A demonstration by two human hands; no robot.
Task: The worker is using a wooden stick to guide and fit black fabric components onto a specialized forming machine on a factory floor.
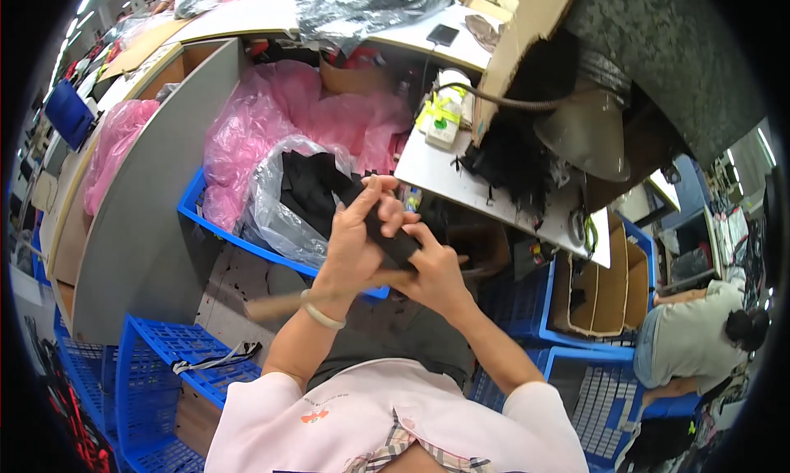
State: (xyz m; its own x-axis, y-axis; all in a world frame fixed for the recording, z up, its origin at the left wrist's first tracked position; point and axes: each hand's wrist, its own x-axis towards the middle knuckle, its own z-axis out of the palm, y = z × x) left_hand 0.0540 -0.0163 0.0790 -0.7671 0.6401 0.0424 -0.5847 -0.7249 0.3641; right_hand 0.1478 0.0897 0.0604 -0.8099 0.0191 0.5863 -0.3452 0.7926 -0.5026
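In front of me, a black fabric strip [393,241] is stretched between my hands. My left hand [352,238] is closed on its upper part, thumb and fingers pinching it. My right hand [434,267] grips the lower end, its fingers bent around the cloth. A long tan stick-like thing [276,307], smeared by motion, runs from near my right hand across my left wrist; its kind and how it is held do not show. Behind my left hand, more black fabric [309,185] lies in a clear plastic bag [276,226].
A blue crate [239,244] holds the bag beside pink plastic [239,135]. To the right, a white table [502,181] carries a lamp [588,127], a white bottle [444,119] and black scraps. Blue crates [592,354] stand below it. A person [699,333] bends at far right.
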